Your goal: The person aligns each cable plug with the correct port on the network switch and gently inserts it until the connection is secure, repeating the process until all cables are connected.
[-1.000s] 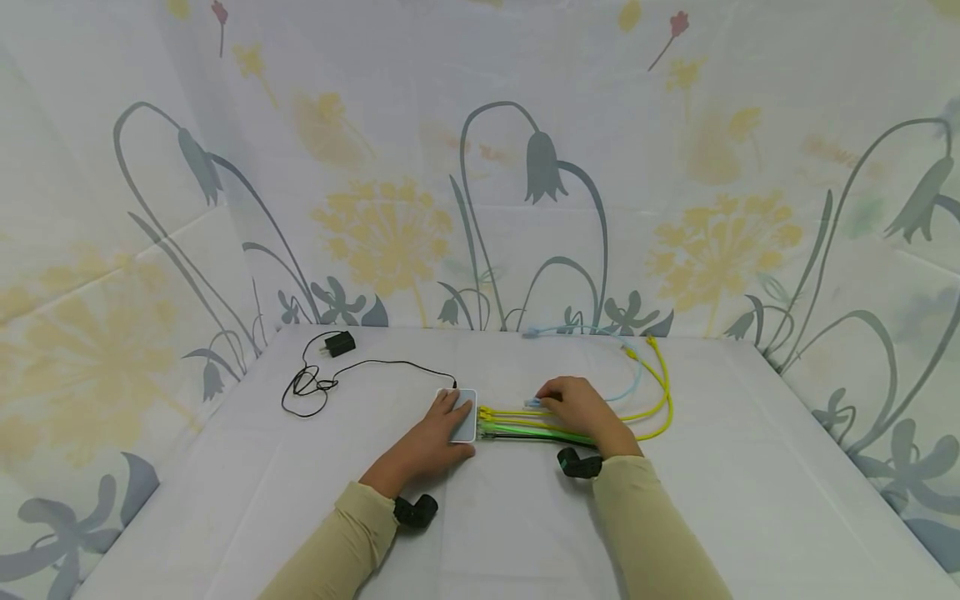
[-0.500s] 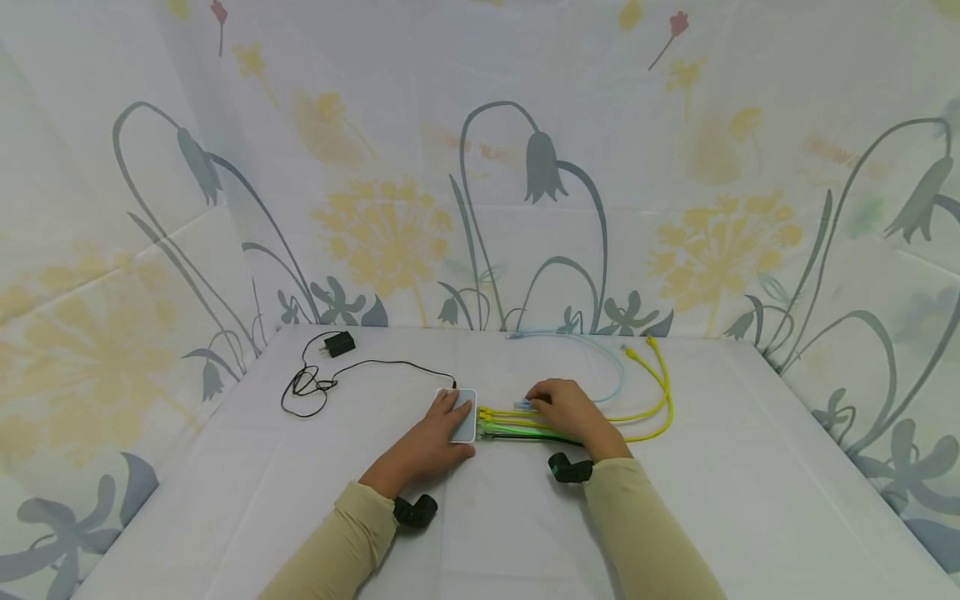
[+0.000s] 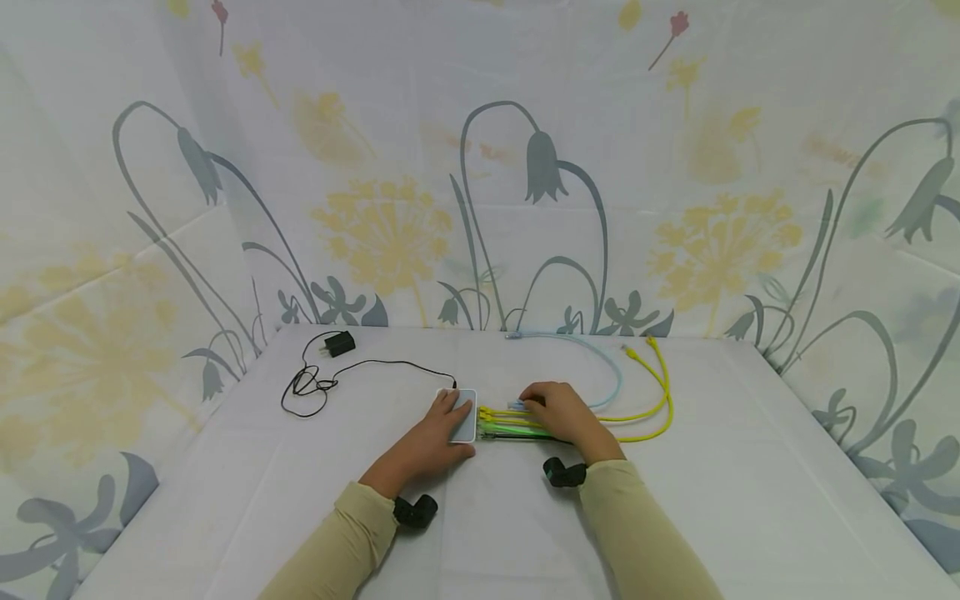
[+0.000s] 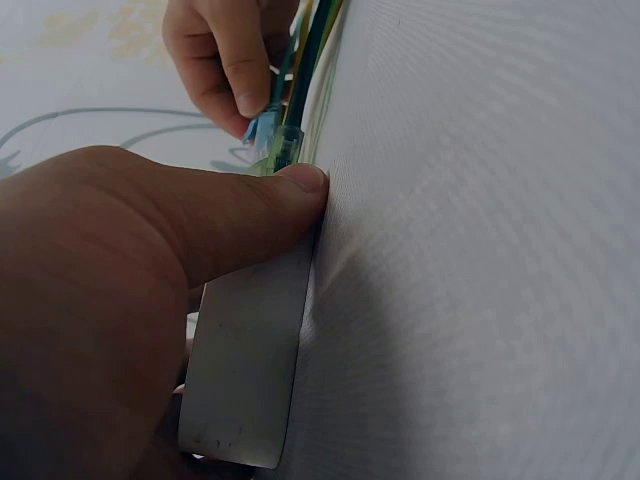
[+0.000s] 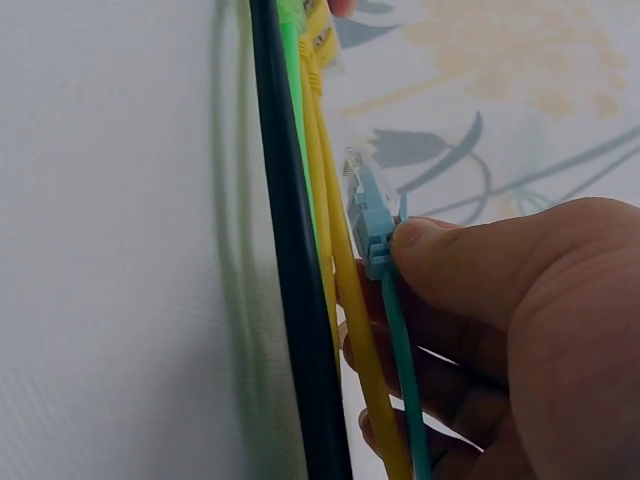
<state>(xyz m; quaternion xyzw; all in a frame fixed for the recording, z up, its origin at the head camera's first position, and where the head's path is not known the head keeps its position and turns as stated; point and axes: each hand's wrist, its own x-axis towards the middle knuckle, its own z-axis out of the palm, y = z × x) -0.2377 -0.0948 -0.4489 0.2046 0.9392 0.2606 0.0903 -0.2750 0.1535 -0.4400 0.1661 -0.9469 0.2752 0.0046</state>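
My left hand (image 3: 429,442) grips a small white network switch (image 3: 467,425), its thumb along the near side and its fingers spread over the top. In the left wrist view, the thumb crosses the box's pale side wall (image 4: 250,360). My right hand (image 3: 567,414) pinches the light-blue plug (image 5: 373,225) of an Ethernet cable (image 3: 619,379) between thumb and fingers. The plug's clear tip points towards the switch, short of its right side. Yellow cables (image 3: 667,400), a green cable (image 5: 294,90) and a black cable (image 5: 290,240) run from that side, passing beside the right hand.
A black power adapter (image 3: 340,343) lies at the back left, its thin cord (image 3: 393,362) tangled and running into the back of the switch. The blue cable's other plug (image 3: 513,335) lies by the patterned backdrop (image 3: 390,167). Loose yellow plugs (image 3: 630,353) lie at the back right.
My right hand has moved left towards the switch with the blue plug. The blue cable's loop and far end have shifted left too. My left hand stays on the switch.
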